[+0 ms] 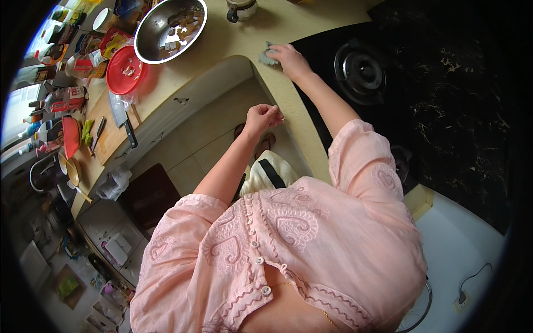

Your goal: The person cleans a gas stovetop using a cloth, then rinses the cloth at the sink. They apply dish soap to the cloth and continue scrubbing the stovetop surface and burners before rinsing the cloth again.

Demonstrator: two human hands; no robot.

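Note:
My right hand (293,62) presses a crumpled grey-green cloth (268,56) onto the yellowish countertop (288,105), beside the left edge of the black gas stove (316,50). Its fingers are bent over the cloth. In front of my body, above the floor and close to the counter's edge, hangs my left hand (263,119). Its fingers are pinched together. A small pale speck shows by the fingertips, too small to name.
A steel bowl (145,36) with brownish pieces in it and a red basket (114,83) stand on the counter at the far left. Nearby, a cleaver (118,111) lies on a wooden cutting board (114,135), its handle over the edge. A burner (361,72) sits right of my right forearm.

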